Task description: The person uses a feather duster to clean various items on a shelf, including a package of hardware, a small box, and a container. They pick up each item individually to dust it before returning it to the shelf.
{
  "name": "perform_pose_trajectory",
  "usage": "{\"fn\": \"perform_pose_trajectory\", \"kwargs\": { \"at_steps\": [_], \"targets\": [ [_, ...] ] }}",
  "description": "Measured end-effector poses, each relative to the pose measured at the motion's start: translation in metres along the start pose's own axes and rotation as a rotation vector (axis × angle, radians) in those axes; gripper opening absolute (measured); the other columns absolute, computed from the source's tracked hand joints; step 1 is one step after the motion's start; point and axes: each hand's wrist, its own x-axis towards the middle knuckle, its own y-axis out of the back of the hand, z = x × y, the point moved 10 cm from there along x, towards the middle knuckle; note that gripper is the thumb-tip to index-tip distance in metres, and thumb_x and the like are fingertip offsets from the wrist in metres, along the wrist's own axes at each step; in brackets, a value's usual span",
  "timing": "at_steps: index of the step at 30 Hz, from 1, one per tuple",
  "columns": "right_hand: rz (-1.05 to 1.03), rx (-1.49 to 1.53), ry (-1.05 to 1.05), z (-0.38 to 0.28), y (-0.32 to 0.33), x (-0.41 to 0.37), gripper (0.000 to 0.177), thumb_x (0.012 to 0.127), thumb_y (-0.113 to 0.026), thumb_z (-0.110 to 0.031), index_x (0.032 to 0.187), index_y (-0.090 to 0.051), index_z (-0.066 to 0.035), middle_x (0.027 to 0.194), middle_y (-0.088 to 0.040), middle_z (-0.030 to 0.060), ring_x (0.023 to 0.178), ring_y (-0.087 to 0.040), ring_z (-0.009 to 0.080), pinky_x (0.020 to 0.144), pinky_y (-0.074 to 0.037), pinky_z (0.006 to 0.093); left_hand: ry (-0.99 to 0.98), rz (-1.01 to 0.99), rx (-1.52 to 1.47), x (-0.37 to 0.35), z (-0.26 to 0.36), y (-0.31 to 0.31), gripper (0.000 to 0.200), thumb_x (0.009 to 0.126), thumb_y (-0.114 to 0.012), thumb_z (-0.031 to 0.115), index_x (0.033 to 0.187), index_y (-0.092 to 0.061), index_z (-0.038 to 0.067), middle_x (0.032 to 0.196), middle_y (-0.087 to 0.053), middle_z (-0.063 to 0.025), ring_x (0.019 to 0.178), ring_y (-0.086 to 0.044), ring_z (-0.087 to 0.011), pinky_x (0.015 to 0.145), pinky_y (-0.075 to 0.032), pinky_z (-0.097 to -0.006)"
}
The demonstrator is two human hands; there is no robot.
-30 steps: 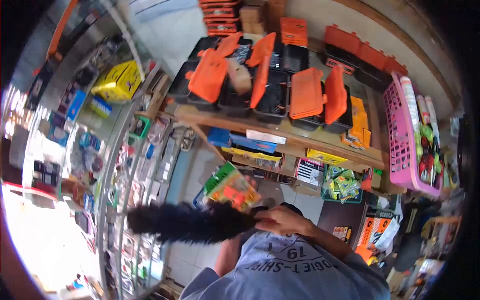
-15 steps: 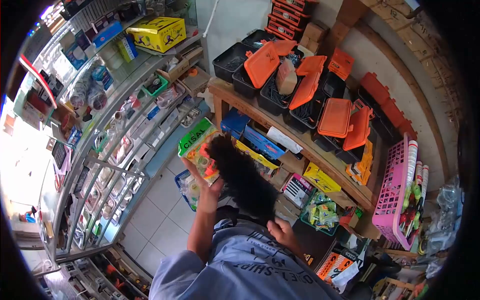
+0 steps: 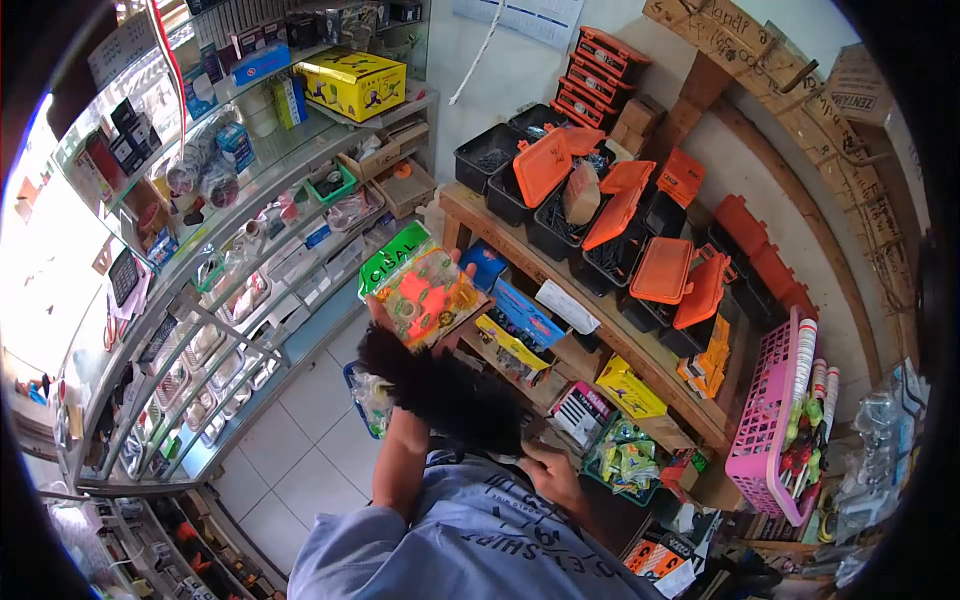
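My left hand [image 3: 379,311] grips a clear plastic packet [image 3: 428,292] with a green header printed "CISAL" and orange, yellow and green pieces inside. Its fingertips show at the packet's left and right edges, while the palm is hidden. In my right hand [image 3: 553,474], close to my shirt, is the handle end of a black fluffy duster [image 3: 445,392]. The bristles slant up to the left, their tip overlapping my left wrist and the packet's lower left corner.
A wooden shelf bench [image 3: 462,208] on the right bears black bins with orange lids [image 3: 662,268]. Beyond it stands a pink basket [image 3: 770,425]. Curved glass display shelves [image 3: 330,215] run along the left. White floor tiles [image 3: 310,480] and a blue-rimmed basket [image 3: 372,400] lie below.
The duster's tip has swung left and down, from the packet's right side to its lower left corner. More of the packet's front now shows. The camera view has shifted slightly.
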Motion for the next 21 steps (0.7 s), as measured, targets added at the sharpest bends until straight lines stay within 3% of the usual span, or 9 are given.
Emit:
{"fn": "perform_pose_trajectory", "kwargs": {
  "at_steps": [5,7,8,11,13,16,17,21],
  "targets": [
    [-0.023,0.066,-0.134,-0.001,-0.003,-0.003,0.028,0.084,-0.058,0.001,0.111,-0.061,0.006,0.079,-0.057,0.0097,0.074,-0.055,0.0136,0.067,-0.045,0.0261,-0.047,-0.015,-0.093,0.020,-0.006,0.007,0.104,0.078,-0.051,0.074,0.146,-0.021,0.002,0.146,-0.031,-0.0235,0.130,-0.038,-0.0414,0.103,-0.032,-0.0621],
    [0.154,0.087,-0.091,0.019,0.013,-0.012,0.028,0.083,-0.059,0.001,0.110,-0.061,0.007,0.079,-0.059,0.0093,0.073,-0.057,0.0136,0.066,-0.045,0.0260,-0.141,-0.022,-0.071,0.038,0.000,0.040,0.103,0.080,-0.048,0.074,0.147,-0.020,0.002,0.145,-0.031,-0.0252,0.127,-0.040,-0.0409,0.104,-0.035,-0.0543],
    [0.116,0.180,-0.222,0.030,0.012,-0.013,0.029,0.082,-0.060,0.001,0.109,-0.061,0.009,0.081,-0.062,0.0119,0.072,-0.059,0.0160,0.066,-0.046,0.0269,-0.113,-0.065,-0.111,0.038,-0.003,0.032,0.100,0.082,-0.046,0.072,0.146,-0.020,0.001,0.148,-0.026,-0.0258,0.131,-0.036,-0.0401,0.105,-0.036,-0.0514],
    [0.096,0.050,-0.078,0.010,0.021,-0.008,0.030,0.081,-0.061,0.001,0.110,-0.060,0.009,0.083,-0.063,0.0122,0.072,-0.060,0.0154,0.066,-0.047,0.0265,-0.069,-0.131,-0.208,0.049,-0.020,0.010,0.100,0.081,-0.047,0.073,0.146,-0.021,0.001,0.145,-0.030,-0.0269,0.127,-0.041,-0.0386,0.105,-0.037,-0.0483],
    [0.100,0.101,-0.139,0.012,0.029,-0.013,0.031,0.081,-0.061,0.001,0.111,-0.059,0.009,0.085,-0.062,0.0121,0.073,-0.058,0.0150,0.067,-0.046,0.0261,0.012,-0.184,-0.296,0.045,-0.030,-0.010,0.099,0.081,-0.049,0.070,0.146,-0.022,0.001,0.145,-0.031,-0.0267,0.127,-0.041,-0.0402,0.103,-0.038,-0.0504],
    [0.207,0.147,-0.158,0.016,0.049,-0.020,0.031,0.083,-0.059,0.001,0.112,-0.058,0.009,0.087,-0.062,0.0133,0.074,-0.057,0.0171,0.068,-0.046,0.0262,-0.081,-0.051,-0.137,0.056,-0.031,-0.018,0.096,0.081,-0.055,0.066,0.145,-0.023,0.002,0.144,-0.032,-0.0271,0.127,-0.040,-0.0420,0.102,-0.040,-0.0517],
    [0.219,0.150,-0.163,0.015,0.052,-0.020,0.031,0.083,-0.059,0.001,0.112,-0.058,0.009,0.087,-0.062,0.0133,0.074,-0.057,0.0171,0.068,-0.046,0.0262,-0.065,0.016,-0.139,0.056,-0.031,-0.022,0.098,0.081,-0.050,0.070,0.145,-0.023,0.002,0.144,-0.033,-0.0263,0.125,-0.044,-0.0376,0.103,-0.039,-0.0472],
    [0.182,0.057,-0.060,-0.022,0.060,-0.013,0.030,0.084,-0.056,0.002,0.113,-0.057,0.010,0.082,-0.060,0.0146,0.071,-0.058,0.0169,0.066,-0.046,0.0276,0.037,-0.151,-0.163,0.064,-0.051,-0.026,0.099,0.079,-0.056,0.067,0.145,-0.024,0.001,0.142,-0.034,-0.0295,0.125,-0.042,-0.0413,0.105,-0.036,-0.0475]
  ]
}}
